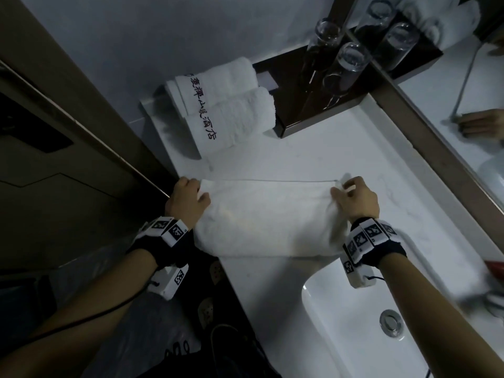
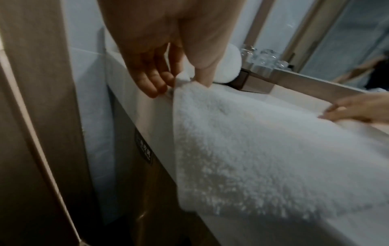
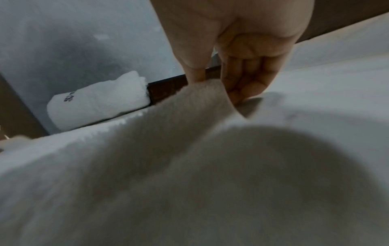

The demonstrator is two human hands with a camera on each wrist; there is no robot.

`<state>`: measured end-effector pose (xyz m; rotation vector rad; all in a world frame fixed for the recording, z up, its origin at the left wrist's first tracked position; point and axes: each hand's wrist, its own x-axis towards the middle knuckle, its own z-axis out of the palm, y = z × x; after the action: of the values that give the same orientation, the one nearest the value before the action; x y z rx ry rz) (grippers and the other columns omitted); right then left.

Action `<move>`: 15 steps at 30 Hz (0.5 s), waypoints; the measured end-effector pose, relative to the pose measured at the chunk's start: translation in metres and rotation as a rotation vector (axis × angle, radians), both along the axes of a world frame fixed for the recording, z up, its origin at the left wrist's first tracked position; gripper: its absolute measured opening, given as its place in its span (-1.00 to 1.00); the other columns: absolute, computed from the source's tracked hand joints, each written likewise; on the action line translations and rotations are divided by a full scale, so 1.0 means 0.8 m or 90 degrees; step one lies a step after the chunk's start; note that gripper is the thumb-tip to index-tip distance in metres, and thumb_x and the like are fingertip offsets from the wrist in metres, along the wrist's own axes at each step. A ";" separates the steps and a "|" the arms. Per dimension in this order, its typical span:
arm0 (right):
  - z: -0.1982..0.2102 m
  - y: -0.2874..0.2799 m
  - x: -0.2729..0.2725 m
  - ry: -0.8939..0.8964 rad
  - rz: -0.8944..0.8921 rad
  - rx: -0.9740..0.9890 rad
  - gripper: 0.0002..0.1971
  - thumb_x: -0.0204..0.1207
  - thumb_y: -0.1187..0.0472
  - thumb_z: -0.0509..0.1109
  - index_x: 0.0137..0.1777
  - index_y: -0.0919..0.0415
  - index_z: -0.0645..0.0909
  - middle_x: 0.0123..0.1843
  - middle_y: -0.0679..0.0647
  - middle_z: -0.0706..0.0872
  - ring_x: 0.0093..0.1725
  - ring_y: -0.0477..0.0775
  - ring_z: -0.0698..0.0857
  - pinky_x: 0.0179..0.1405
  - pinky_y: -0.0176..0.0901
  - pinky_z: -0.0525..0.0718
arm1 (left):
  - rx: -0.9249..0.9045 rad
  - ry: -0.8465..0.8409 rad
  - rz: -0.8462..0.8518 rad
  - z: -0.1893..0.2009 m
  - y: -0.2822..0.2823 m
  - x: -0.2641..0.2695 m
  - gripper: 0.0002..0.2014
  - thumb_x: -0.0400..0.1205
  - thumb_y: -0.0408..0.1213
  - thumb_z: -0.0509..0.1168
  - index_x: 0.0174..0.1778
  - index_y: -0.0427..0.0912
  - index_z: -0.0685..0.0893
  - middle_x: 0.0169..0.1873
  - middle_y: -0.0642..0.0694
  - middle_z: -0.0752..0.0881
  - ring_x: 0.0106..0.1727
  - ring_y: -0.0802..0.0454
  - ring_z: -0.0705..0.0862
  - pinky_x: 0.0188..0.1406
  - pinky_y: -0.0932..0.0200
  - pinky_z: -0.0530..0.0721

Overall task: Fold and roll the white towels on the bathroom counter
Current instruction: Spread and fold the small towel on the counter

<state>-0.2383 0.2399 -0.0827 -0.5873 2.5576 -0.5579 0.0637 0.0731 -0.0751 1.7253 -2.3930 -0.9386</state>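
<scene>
A white towel (image 1: pixel 267 222) is stretched across the counter (image 1: pixel 313 156) between my two hands, its far edge pulled taut and its near part sagging onto the counter. My left hand (image 1: pixel 200 190) pinches the far left corner between thumb and fingers; the left wrist view shows the towel (image 2: pixel 263 149) hanging from that left hand (image 2: pixel 185 79). My right hand (image 1: pixel 342 188) pinches the far right corner. Seen from the right wrist, the towel (image 3: pixel 168 166) fills the frame below my right hand (image 3: pixel 212 83).
Two rolled white towels (image 1: pixel 226 105) with dark lettering lie at the counter's far left. A dark tray (image 1: pixel 300 115) with upturned glasses (image 1: pixel 351 61) stands behind them. The sink basin (image 1: pixel 354 309) is at the near right. A mirror (image 1: pixel 463 105) runs along the right.
</scene>
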 end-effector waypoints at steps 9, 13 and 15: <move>0.002 -0.014 0.008 0.058 0.276 0.012 -0.70 0.42 0.26 0.44 0.17 0.21 0.62 0.22 0.19 0.57 0.28 0.28 0.47 0.26 -0.05 0.37 | -0.054 -0.058 -0.222 0.008 -0.015 -0.020 -0.65 0.48 -0.39 0.31 0.20 -0.30 0.56 0.17 -0.30 0.54 0.21 -0.23 0.45 0.23 -0.01 0.36; 0.006 -0.016 0.011 0.030 0.254 -0.041 -0.80 0.43 0.07 0.46 -0.14 0.15 0.54 -0.03 0.05 0.54 0.09 0.21 0.56 0.12 -0.08 0.35 | -0.042 -0.107 -0.253 0.011 -0.024 -0.023 -0.69 0.60 -0.20 0.28 0.10 -0.39 0.55 0.15 -0.35 0.50 0.23 -0.23 0.43 0.24 0.01 0.36; 0.007 -0.013 0.009 0.047 0.274 -0.038 -0.82 0.48 0.04 0.41 -0.10 0.10 0.51 -0.06 -0.01 0.52 0.09 0.20 0.53 0.05 -0.09 0.23 | -0.021 -0.090 -0.270 0.013 -0.028 -0.022 -0.72 0.61 -0.22 0.26 0.11 -0.37 0.54 0.14 -0.33 0.51 0.21 -0.23 0.45 0.23 0.02 0.37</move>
<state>-0.2310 0.2292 -0.0768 -1.1588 2.3808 -0.4652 0.0465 0.0510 -0.0646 1.3356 -2.9198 -0.8259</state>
